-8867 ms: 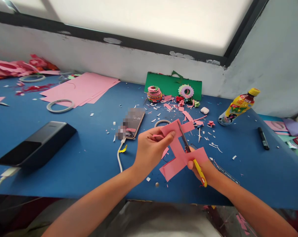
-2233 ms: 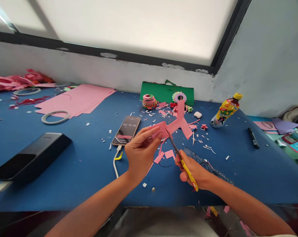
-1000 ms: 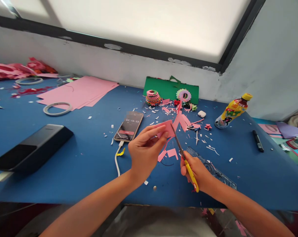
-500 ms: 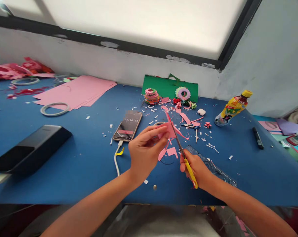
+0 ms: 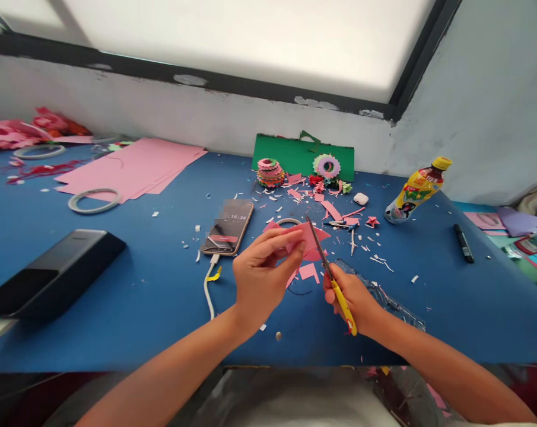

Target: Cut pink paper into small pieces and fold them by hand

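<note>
Between the thumb and fingers of my left hand [image 5: 263, 273] is a small piece of pink paper [image 5: 309, 238]. My right hand [image 5: 352, 296] grips yellow-handled scissors [image 5: 342, 299], whose blades [image 5: 318, 240] point up and away along the right part of the paper. The blades look nearly closed at the paper. More pink scraps [image 5: 310, 271] lie on the table below and behind my hands. A clear plastic ruler [image 5: 397, 311] lies partly hidden behind my right hand. A tape roll [image 5: 288, 222] shows just behind the paper.
A phone [image 5: 229, 227] on a white cable [image 5: 207, 290] lies left of my hands. Farther left are a black device [image 5: 54, 273], a tape ring [image 5: 94, 200] and pink sheets [image 5: 139, 163]. Paper rings [image 5: 270, 173] stand by a green card [image 5: 304, 153]. A bottle [image 5: 417, 193] and a marker [image 5: 463, 243] are rightward.
A long pink strip that hung at the blades has dropped away from the upper edge; pink paper now spreads lower behind the blades. Both hands keep their hold, and the view has shifted slightly.
</note>
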Demonstrator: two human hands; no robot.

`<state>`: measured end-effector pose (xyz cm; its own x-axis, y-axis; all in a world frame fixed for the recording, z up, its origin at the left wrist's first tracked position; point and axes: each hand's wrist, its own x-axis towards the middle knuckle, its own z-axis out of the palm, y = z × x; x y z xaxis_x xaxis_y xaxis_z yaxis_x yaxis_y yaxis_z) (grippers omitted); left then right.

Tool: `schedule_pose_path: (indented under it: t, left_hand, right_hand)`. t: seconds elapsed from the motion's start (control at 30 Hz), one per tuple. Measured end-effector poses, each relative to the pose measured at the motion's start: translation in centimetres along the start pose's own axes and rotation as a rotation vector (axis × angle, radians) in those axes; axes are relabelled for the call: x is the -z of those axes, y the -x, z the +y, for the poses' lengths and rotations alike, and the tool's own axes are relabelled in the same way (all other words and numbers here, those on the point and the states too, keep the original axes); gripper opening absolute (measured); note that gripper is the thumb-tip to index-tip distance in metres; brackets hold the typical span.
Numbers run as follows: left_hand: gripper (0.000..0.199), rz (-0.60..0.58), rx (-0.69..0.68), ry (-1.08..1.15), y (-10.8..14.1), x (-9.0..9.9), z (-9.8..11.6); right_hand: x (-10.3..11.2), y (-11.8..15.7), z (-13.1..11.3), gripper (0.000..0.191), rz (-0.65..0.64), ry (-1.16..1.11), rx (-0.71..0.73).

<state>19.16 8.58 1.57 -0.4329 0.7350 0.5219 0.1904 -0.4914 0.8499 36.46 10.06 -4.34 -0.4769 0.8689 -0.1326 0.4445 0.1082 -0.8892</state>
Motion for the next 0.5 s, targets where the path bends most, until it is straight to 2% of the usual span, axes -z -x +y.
schedule_pose_path:
  t: [0.13,0.23,0.37,0.5]
  left_hand:
    - [0.015,-0.038,0.05,0.014,-0.1,-0.1,0.0]
    - [0.015,-0.044,0.093,0.038,-0.3,0.0,0.0]
    - [0.019,-0.101,0.226,0.139,-0.5,0.1,-0.4]
    - [0.019,-0.199,0.451,0.314,-1.0,0.0,-1.0]
  right_hand:
    - [-0.1,-0.3,0.2,0.015,0.012,-0.13,0.019]
    - [0.7,-0.7,0.1,0.017,0.068,-0.121,0.04]
    - [3.4,-1.5,-0.5,0.02,0.213,0.12,0.041]
    - [6.9,-2.4,-0.3,0.026,0.375,0.54,-0.005]
